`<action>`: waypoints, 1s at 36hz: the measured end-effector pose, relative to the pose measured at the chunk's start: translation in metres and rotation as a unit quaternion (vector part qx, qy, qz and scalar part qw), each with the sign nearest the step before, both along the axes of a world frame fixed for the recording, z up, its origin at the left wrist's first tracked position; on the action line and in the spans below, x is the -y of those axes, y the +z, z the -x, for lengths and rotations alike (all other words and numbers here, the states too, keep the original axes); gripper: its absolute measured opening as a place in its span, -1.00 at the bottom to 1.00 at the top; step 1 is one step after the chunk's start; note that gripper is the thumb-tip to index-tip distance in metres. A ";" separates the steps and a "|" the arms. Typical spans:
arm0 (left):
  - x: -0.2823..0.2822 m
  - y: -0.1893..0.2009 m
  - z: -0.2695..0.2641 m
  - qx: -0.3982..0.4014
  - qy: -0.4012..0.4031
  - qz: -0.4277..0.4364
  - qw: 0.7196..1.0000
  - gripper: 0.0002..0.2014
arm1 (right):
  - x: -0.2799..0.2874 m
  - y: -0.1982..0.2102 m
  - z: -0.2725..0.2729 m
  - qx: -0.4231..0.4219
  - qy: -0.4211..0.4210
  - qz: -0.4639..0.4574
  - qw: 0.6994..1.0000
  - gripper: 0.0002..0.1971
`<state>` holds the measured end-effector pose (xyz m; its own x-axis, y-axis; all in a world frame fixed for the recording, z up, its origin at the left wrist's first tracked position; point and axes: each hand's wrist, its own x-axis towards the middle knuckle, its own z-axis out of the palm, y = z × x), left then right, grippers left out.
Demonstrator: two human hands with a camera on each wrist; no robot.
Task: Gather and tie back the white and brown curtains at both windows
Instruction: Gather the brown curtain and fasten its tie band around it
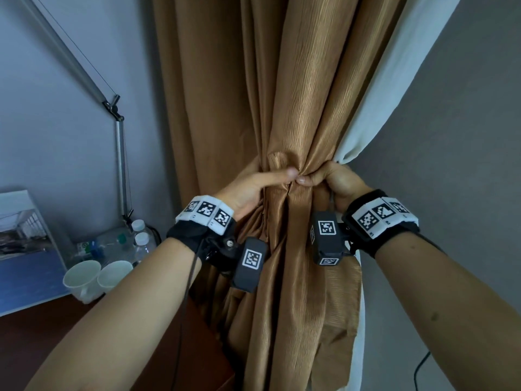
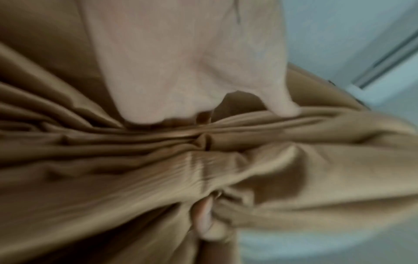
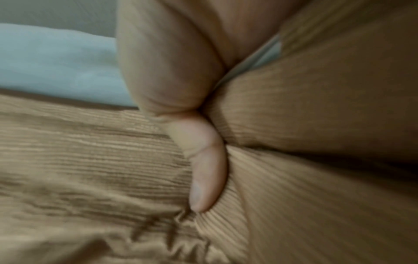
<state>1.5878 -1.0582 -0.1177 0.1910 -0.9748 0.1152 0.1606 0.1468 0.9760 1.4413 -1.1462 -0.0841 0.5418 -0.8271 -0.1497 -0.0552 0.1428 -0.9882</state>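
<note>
The brown ribbed curtain (image 1: 293,94) hangs down the middle of the head view, bunched into a narrow waist. My left hand (image 1: 262,183) grips that waist from the left, thumb laid across the front. My right hand (image 1: 331,177) grips it from the right, its thumb tip meeting the left thumb. The white curtain (image 1: 394,80) runs along the brown one's right edge and is gathered under the right hand. In the left wrist view the palm (image 2: 181,71) presses into the brown folds (image 2: 113,160). In the right wrist view the thumb (image 3: 205,169) digs into the brown cloth (image 3: 316,125). Whether a tie band is held is hidden.
At the left stands a dark wooden desk (image 1: 42,334) with two white cups (image 1: 95,276), water bottles (image 1: 142,241), a framed picture (image 1: 22,244) and a silver lamp arm (image 1: 121,156). Grey wall (image 1: 451,136) lies to the right, with a dark cable (image 1: 421,365) low down.
</note>
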 end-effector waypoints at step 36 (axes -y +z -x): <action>-0.005 0.005 -0.095 0.028 0.416 -0.017 0.909 -0.02 | 0.008 -0.009 0.007 0.053 0.032 0.025 0.998 -0.39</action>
